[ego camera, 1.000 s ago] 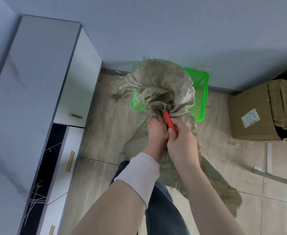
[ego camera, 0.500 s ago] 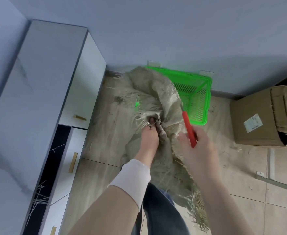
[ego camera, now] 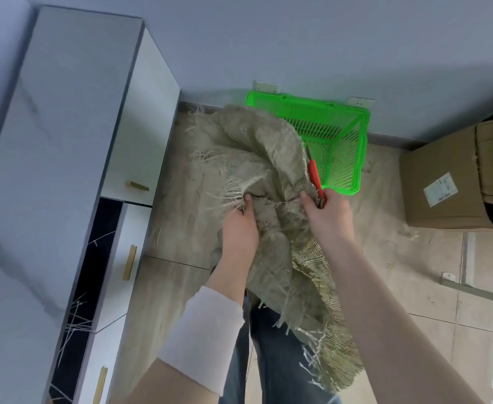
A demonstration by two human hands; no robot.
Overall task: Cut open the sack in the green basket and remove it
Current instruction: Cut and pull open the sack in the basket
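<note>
My left hand (ego camera: 239, 228) and right hand (ego camera: 330, 218), which also holds the red cutter (ego camera: 314, 175), clutch the frayed sack (ego camera: 262, 158), seemingly nearly clear of the green basket (ego camera: 364, 147) at one o'clock.

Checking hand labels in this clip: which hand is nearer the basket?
Right. The right hand, holding the cutter, is just beside the basket's near corner; the left hand grips the sack farther left.

The sack (ego camera: 254, 158) hides the left side of the green basket (ego camera: 312, 99). Our left hand (ego camera: 239, 228) is partly buried in its folds; our right hand (ego camera: 329, 217) covers the lower end of the red cutter (ego camera: 314, 176). We cannot read the box label (ego camera: 440, 189).
</note>
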